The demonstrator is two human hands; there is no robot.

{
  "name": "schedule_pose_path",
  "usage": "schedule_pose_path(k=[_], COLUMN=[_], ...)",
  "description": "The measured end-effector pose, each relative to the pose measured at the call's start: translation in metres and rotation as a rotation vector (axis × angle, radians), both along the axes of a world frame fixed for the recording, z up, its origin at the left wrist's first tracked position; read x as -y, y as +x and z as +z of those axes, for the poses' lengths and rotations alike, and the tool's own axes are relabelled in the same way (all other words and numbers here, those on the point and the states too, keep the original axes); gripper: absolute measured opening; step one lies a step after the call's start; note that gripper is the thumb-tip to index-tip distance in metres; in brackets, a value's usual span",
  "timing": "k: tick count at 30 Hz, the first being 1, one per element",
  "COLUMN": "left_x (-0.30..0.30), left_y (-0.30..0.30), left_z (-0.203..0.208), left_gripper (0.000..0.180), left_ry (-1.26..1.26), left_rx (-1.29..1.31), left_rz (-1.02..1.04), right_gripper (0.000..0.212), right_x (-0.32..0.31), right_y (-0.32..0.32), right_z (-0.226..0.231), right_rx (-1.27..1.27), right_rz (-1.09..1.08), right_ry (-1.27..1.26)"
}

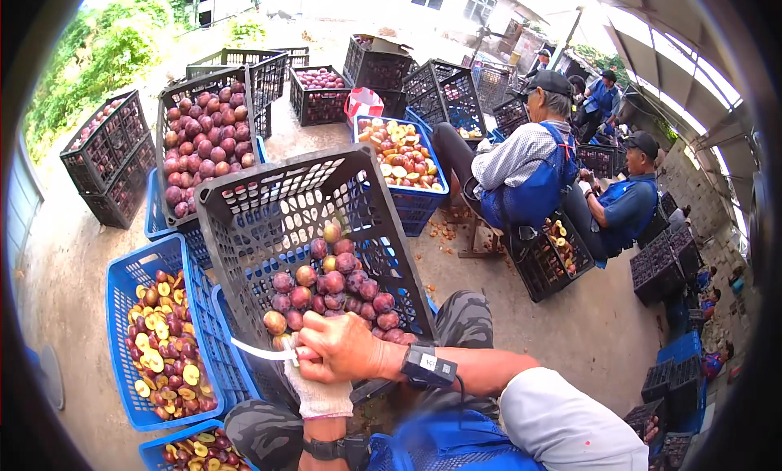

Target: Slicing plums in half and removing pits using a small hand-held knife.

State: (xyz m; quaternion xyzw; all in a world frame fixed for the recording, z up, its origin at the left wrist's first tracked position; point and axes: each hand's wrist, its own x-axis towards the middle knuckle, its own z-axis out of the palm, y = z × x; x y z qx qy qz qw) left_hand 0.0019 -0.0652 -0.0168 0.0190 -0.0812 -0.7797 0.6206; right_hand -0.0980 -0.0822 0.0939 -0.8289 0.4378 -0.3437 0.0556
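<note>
My left hand (323, 395), in a white knit glove, sits low at the near side of a tilted black crate (305, 182). It is closed around a yellow-orange plum (282, 341), mostly hidden by my right hand. My bare right hand (340, 346) crosses over the glove, its fingers closed on a knife, whose thin, pale, curved blade (259, 351) points left. Red-purple plums (332, 282) lie heaped in the lower part of the crate, just beyond both hands.
At left, a blue crate (122, 280) holds halved plums; another blue crate (183, 438) stands nearer. A full black crate (167, 105) and a blue crate of halves (419, 198) stand beyond. Seated people (521, 162) work at right; stacked crates (664, 263) stand farther right.
</note>
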Motion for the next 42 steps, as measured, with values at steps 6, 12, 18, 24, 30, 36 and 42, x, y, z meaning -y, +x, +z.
schedule_pose_path(k=[6, 12, 18, 24, 30, 36, 42], left_x=[0.019, 0.020, 0.021, 0.024, 0.007, -0.005, -0.021], left_y=[-0.007, -0.013, -0.027, -0.027, -0.014, 0.008, -0.026], left_z=[0.022, 0.000, -0.012, -0.018, 0.033, 0.028, 0.035], left_gripper=[0.030, 0.029, 0.026, 0.030, 0.031, 0.032, 0.029], left_ry=[0.153, 0.164, 0.116, -0.111, -0.128, 0.002, 0.237], left_rx=[-0.198, -0.094, 0.468, 0.838, 1.318, 0.161, 0.074], left_rz=[-0.165, -0.063, 0.094, 0.450, 0.806, -0.007, -0.308], right_gripper=[0.016, 0.010, 0.015, 0.014, 0.029, 0.021, 0.022], right_x=[0.002, -0.002, -0.007, -0.014, -0.018, -0.026, -0.043], right_y=[0.010, 0.022, 0.006, 0.000, 0.014, 0.026, -0.030], right_z=[-0.017, -0.047, -0.054, -0.026, -0.021, -0.018, -0.003], right_rx=[0.099, 0.228, 0.318, 0.357, 0.803, 0.391, 0.000], right_rz=[-0.267, -0.442, -0.579, -0.422, -0.396, -0.349, -0.273], right_ry=[0.008, -0.003, 0.088, -0.012, 0.457, -0.035, -0.048])
